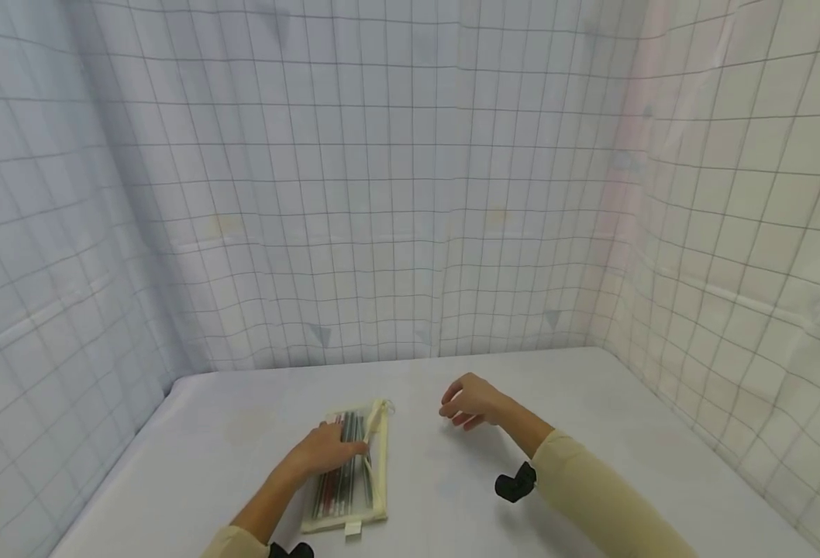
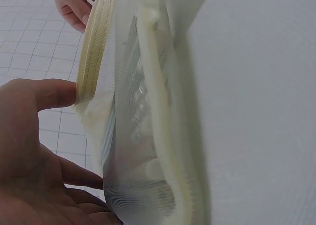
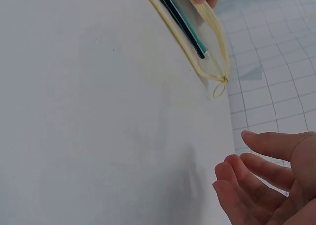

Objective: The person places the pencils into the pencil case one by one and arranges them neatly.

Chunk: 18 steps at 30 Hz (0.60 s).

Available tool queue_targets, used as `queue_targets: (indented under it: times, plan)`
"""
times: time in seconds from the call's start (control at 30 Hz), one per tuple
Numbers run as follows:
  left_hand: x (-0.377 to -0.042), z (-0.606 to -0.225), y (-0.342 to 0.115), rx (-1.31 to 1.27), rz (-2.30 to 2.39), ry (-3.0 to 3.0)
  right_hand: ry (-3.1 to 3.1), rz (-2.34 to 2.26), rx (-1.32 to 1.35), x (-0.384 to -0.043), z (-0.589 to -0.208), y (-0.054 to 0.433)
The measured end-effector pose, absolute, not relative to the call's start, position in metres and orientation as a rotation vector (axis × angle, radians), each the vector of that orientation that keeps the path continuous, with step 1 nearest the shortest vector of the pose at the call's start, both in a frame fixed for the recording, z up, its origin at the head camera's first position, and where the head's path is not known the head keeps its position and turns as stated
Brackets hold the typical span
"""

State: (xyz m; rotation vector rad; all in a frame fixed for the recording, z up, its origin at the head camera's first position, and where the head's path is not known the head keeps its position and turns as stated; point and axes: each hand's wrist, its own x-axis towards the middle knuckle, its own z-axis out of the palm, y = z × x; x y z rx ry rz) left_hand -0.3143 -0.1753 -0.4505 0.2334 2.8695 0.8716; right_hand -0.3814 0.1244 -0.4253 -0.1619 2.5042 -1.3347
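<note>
A translucent mesh pencil case [image 1: 377,484] with cream-yellow edging lies on the table, several pencils [image 1: 340,484] showing inside. My left hand [image 1: 322,449] lies across it and grips it, the thumb on the zip strip [image 2: 94,52] and the fingers against the mesh. In the left wrist view, part of the fingers is hidden behind the case. My right hand [image 1: 476,399] hovers to the right of the case, fingers loosely bent and holding nothing. The right wrist view shows this hand [image 3: 266,180] apart from the case's corner, where a small cord loop [image 3: 219,89] sticks out.
A white-covered table [image 1: 445,496] carries the case. Grid-patterned white curtains [image 1: 382,194] enclose it at the back and both sides. A small pale tab [image 1: 353,529] sticks out from the case's near edge. Black wrist mounts [image 1: 515,482] sit at the sleeves.
</note>
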Motion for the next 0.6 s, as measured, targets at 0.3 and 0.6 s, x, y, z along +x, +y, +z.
queue_targets:
  times: [0.3,0.6]
  plan:
    - [-0.312,-0.446,-0.175,0.244,0.870,2.877,2.554,-1.309,-0.126,-0.385,-0.417,0.158]
    - [-0.310,-0.445,-0.174,0.253,0.876,2.865,2.612,-1.274,-0.120,-0.384,-0.417,0.197]
